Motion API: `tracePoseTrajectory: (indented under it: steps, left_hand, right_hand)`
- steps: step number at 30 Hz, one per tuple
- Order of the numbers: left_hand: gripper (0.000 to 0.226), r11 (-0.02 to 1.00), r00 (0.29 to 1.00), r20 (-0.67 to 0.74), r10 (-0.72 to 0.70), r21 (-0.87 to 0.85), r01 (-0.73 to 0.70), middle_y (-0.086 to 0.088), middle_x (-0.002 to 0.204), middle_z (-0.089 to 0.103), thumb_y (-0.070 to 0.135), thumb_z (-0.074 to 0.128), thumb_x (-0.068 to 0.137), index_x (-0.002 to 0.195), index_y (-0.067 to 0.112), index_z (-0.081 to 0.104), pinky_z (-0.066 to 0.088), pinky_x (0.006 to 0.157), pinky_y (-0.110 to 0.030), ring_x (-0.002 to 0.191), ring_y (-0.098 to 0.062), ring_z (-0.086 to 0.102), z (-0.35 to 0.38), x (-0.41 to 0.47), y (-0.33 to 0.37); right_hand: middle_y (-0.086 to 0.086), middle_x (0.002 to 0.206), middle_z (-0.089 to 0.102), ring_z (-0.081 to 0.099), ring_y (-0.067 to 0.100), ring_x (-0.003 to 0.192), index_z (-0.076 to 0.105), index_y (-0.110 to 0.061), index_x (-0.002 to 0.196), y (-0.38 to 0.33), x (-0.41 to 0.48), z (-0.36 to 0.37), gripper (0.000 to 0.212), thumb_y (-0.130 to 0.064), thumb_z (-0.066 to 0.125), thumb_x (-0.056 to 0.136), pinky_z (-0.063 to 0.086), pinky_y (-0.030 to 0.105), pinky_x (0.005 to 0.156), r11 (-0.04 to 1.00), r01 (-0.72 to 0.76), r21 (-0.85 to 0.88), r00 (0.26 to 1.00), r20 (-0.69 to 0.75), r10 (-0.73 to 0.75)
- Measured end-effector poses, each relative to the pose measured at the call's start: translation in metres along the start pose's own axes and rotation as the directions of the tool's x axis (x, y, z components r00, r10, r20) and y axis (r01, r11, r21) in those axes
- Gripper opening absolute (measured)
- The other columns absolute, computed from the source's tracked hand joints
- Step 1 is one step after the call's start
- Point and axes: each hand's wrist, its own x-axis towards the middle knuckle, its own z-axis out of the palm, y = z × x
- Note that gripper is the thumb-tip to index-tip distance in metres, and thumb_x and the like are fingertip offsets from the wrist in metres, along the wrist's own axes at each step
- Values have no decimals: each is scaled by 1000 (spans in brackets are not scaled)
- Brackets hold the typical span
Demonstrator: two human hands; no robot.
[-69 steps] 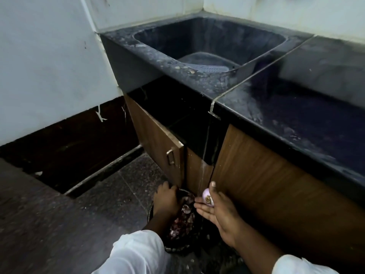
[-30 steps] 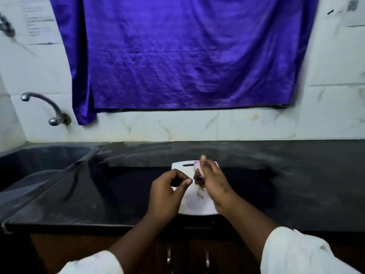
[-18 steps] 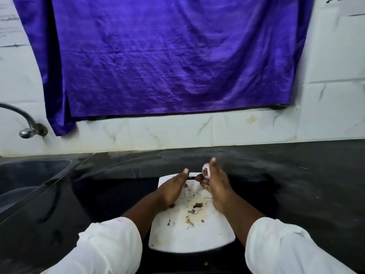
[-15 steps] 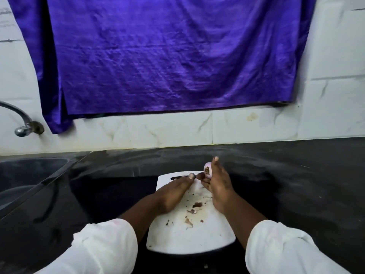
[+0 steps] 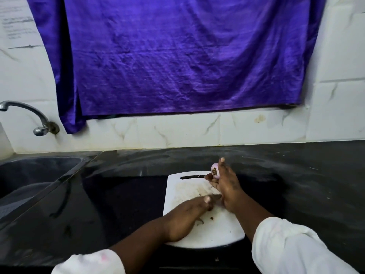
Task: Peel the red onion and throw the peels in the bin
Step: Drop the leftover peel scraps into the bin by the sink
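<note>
Head view: right hand (image 5: 227,190) grips peeled pale-purple red onion (image 5: 214,171) at far edge of white plastic cutting board (image 5: 183,186), left hand (image 5: 183,218) on brown peel scraps (image 5: 212,218), pinch unclear; likely next: gather, bin them.

Both hands crowd the white plastic cutting board (image 5: 217,232). The left hand (image 5: 183,220) lies low across its near half. The right hand (image 5: 227,186) stands upright at the far right corner, a peeled pale-purple onion (image 5: 215,171) raised in its fingers. Only the board's far left part shows bare between them. Wide room opens on the black stone countertop (image 5: 296,175) right of the board, and a dark stretch on the left runs up to the sunken black sink (image 5: 29,175). The white marbled wall tiles (image 5: 177,131) close off the back. The curved metal tap (image 5: 42,120) juts out over the sink, and the hanging purple cloth (image 5: 177,56) ends well above the counter.
</note>
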Motion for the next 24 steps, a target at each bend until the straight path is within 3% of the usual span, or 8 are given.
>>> tracePoseTrajectory:
  steps: [2, 4, 7, 10, 14, 19, 22, 24]
  left_hand:
    - [62, 985, 975, -221, -23, -169, -15, 25, 150, 52, 66, 18, 100, 146, 44, 53, 32, 105, -7, 141, 7, 41, 1, -7, -5]
    - [78, 933, 917, -387, -98, -357, -51, 18, 155, 51, 77, 15, 92, 149, 38, 52, 26, 116, -26, 144, 0, 39, 1, -8, -11]
    - [104, 876, 886, -423, -188, -481, -44, 8, 162, 46, 89, 16, 76, 157, 29, 41, 22, 123, -38, 142, -7, 41, 1, -3, -9]
    - [109, 858, 878, -425, -219, -513, -34, 6, 168, 33, 90, 15, 75, 161, 26, 32, 21, 122, -37, 154, -13, 30, 2, 2, -10]
    - [103, 812, 879, -410, -245, -583, -46, -1, 171, 27, 86, 9, 86, 163, 19, 28, 20, 125, -37, 158, -18, 24, -3, 2, -14]
    - [83, 875, 877, -433, -209, -483, -30, 1, 161, 45, 74, 18, 99, 157, 19, 42, 34, 111, -33, 148, -19, 43, -2, -5, -5]
    - [49, 980, 841, -525, -128, -200, 24, 7, 140, 64, 49, 33, 110, 142, 24, 60, 46, 99, -27, 131, -17, 59, -8, -8, -2]
    - [42, 991, 862, -493, -123, -16, 132, -1, 142, 64, 41, 37, 111, 142, 22, 59, 47, 107, -33, 131, -22, 59, -12, -8, -1]
  right_hand:
    - [20, 105, 65, 70, 26, 87, 59, -10, 114, -1, -2, 0, 49, -54, 40, 102, 52, 31, 80, 999, 28, -46, 999, 26, -27]
    - [9, 97, 69, 70, 21, 87, 60, -22, 103, -1, -5, 2, 39, -56, 42, 101, 52, 41, 96, 994, 38, -101, 998, 46, -33]
    - [9, 93, 69, 71, 25, 91, 60, -18, 107, 0, -14, 6, 42, -56, 45, 99, 52, 46, 104, 988, 36, -153, 994, 108, -20]
    - [10, 82, 69, 71, 29, 91, 61, -12, 101, 5, -35, 14, 50, -59, 44, 99, 54, 43, 87, 980, 45, -192, 983, 185, -8]
    - [20, 104, 75, 73, 34, 93, 66, -20, 103, 23, -62, 22, 65, -78, 42, 88, 50, 32, 66, 982, -32, -185, 982, 176, 65]
    - [22, 96, 75, 72, 33, 89, 63, -8, 119, 25, -79, 24, 71, -70, 45, 91, 58, 48, 93, 988, -154, 16, 978, 143, 150]
    - [30, 100, 72, 70, 38, 92, 57, -4, 125, 2, -64, 11, 66, -62, 42, 98, 56, 50, 93, 990, -98, 101, 994, 56, 92]
    - [28, 96, 72, 72, 36, 92, 53, -6, 130, -10, -56, 4, 65, -61, 41, 99, 55, 47, 96, 992, -62, 108, 998, 5, 62]
